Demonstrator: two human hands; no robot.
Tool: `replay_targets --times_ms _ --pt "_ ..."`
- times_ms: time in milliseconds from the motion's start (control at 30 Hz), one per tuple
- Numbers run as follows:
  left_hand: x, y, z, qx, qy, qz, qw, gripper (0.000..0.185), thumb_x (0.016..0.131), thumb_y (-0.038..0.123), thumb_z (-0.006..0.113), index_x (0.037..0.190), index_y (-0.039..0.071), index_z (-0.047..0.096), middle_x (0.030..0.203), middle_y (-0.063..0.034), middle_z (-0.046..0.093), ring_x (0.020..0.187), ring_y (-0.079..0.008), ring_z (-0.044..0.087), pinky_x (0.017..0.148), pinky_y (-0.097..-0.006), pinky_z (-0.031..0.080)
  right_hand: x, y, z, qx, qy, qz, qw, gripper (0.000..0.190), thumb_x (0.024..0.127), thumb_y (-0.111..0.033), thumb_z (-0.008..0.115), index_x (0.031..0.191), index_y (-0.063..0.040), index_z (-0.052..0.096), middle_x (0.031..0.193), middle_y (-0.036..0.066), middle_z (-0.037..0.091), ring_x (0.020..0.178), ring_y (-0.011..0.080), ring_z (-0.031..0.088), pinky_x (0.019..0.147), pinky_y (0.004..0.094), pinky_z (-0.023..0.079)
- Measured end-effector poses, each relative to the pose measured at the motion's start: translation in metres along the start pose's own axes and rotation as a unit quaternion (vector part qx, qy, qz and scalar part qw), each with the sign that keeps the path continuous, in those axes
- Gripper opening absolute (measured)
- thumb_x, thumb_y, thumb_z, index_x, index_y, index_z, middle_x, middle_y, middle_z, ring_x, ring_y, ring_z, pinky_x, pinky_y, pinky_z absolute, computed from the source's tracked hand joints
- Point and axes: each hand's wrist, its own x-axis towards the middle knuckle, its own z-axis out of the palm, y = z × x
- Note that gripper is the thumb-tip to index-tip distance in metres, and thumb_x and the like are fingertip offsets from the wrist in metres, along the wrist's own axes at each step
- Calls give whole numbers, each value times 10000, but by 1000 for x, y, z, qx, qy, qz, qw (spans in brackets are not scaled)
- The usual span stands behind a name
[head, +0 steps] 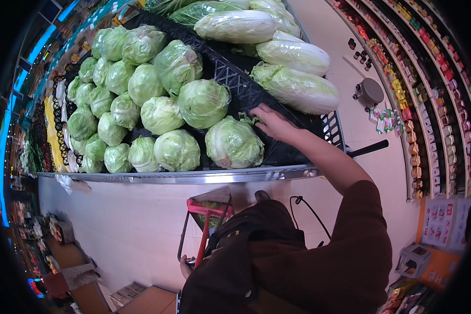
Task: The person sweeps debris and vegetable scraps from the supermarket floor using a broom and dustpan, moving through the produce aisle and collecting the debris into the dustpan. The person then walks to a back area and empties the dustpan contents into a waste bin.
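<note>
My right hand (274, 122) reaches into the black plastic display tray (286, 151), its fingertips pinched on some green leaf scraps (245, 117). Just left of it sits a plastic-wrapped round cabbage (235, 143), and wrapped napa cabbages (296, 88) lie beyond. My left hand (186, 267) is low at my side, partly hidden by my dark apron. Its fingers curl at the handle (182, 239) of a red-rimmed container (209, 206) with green leaves inside. A small shiny item beside those fingers is too unclear to name.
Several wrapped round cabbages (117, 76) are piled to the left. A black lattice divider (235, 74) separates them from the napa cabbages. A metal rail (180, 177) edges the stand. On the right, a grey stool (369, 92) stands by stocked shelves (416, 78).
</note>
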Motion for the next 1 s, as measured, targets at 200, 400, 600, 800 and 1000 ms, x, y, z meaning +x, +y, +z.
replay_targets --times_ms 200,400,600,800,1000 --pt "-1 7 11 2 -21 -37 999 224 793 151 572 631 92 429 538 -38 452 670 -196 515 674 -345 445 27 1 17 -24 -56 50 997 255 853 -199 452 1038 -25 480 1035 191 499 959 348 507 824 384 405" --pt "-6 12 12 -2 -24 -48 999 253 812 175 545 600 107 426 568 -31 448 680 -201 511 681 -371 439 -22 -59 -21 39 210 -26 977 126 749 21 590 857 7 526 803 152 499 722 315 518 641 357 428" --pt "-12 18 -3 -14 -59 -29 998 206 805 126 547 616 94 470 531 -22 453 635 -170 494 641 -282 410 -63 -169 54 145 41 -114 982 179 739 26 603 899 -10 531 872 135 503 757 287 530 671 323 440" --pt "-33 27 -13 3 -48 9 999 202 787 125 574 598 76 520 548 -38 491 645 -173 515 662 -284 403 -62 -194 250 222 -213 -116 945 124 763 -32 566 879 -12 528 900 166 490 851 351 529 731 394 435" --pt "-44 26 -22 17 -56 17 998 190 777 147 593 616 77 520 553 -41 501 657 -167 506 710 -287 374 -51 -186 384 125 -386 -108 908 240 763 -27 535 999 -35 577 1063 171 521 957 342 531 823 368 441"
